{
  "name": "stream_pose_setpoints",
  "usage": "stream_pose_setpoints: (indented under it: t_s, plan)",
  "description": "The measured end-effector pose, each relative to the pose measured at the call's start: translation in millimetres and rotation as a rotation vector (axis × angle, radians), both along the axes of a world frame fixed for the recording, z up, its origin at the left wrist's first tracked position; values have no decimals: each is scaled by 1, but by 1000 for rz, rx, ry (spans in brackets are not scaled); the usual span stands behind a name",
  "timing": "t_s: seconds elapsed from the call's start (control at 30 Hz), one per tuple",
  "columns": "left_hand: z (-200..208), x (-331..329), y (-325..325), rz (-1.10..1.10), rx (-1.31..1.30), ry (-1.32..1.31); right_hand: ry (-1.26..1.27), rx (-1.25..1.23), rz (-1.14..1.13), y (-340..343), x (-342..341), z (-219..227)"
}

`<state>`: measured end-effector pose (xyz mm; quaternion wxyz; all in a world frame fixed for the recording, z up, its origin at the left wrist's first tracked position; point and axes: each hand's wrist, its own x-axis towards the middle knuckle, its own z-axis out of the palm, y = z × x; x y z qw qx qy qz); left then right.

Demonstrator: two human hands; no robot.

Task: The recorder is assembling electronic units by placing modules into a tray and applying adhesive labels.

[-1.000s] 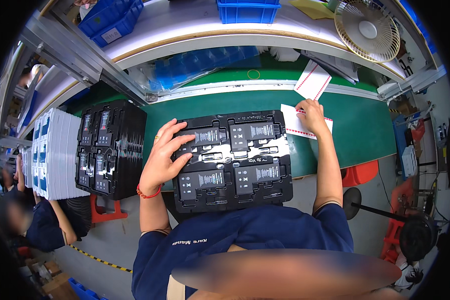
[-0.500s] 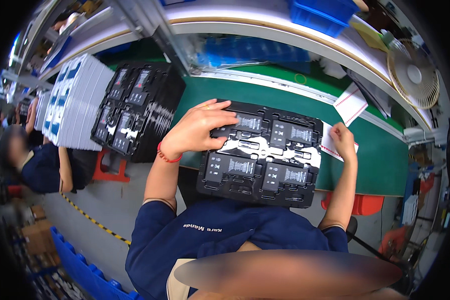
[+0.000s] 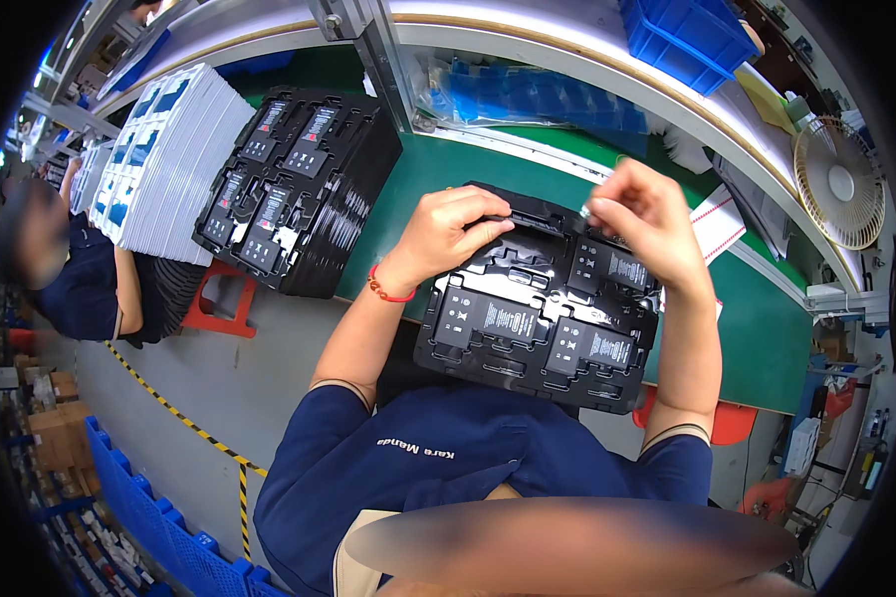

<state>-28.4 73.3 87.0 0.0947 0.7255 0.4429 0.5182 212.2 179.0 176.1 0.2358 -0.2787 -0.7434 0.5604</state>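
Observation:
A black plastic tray (image 3: 473, 363) lies before me, partly on the green bench, with flat black batteries (image 3: 498, 316) in its pockets. At its upper left pocket, my left hand (image 3: 438, 237) pinches a dark battery (image 3: 536, 213) tilted up, seen nearly edge-on. My right hand (image 3: 657, 221) is raised over the tray's upper right. Its thumb and fingertips are closed on a small pale piece (image 3: 584, 212), too small to make out. Beyond that wrist lies a white sheet with red-marked edges (image 3: 719, 227).
Stacked black trays (image 3: 294, 189) stand to the left, beside a tall stack of white trays (image 3: 174, 149). A shelf (image 3: 528, 50) spans the back, holding a blue bin (image 3: 682, 45). A fan (image 3: 836, 184) stands at right. Another person (image 3: 80, 269) sits at far left.
My right hand has moved from the red-marked sheet up and left over the tray with a small piece. The upper left battery is now tilted up in my left hand. The view has shifted.

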Motion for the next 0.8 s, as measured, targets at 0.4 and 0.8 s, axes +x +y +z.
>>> stream_pose_setpoints:
  t_s: [0.4, 0.8]
  plan:
    - [-1, 3, 3, -19, -64, -92, -84, -58, 44, -11, -56, -33]
    - [2, 3, 4, 6, -94, -19, -139, 9, 64, -12, -58, -35]
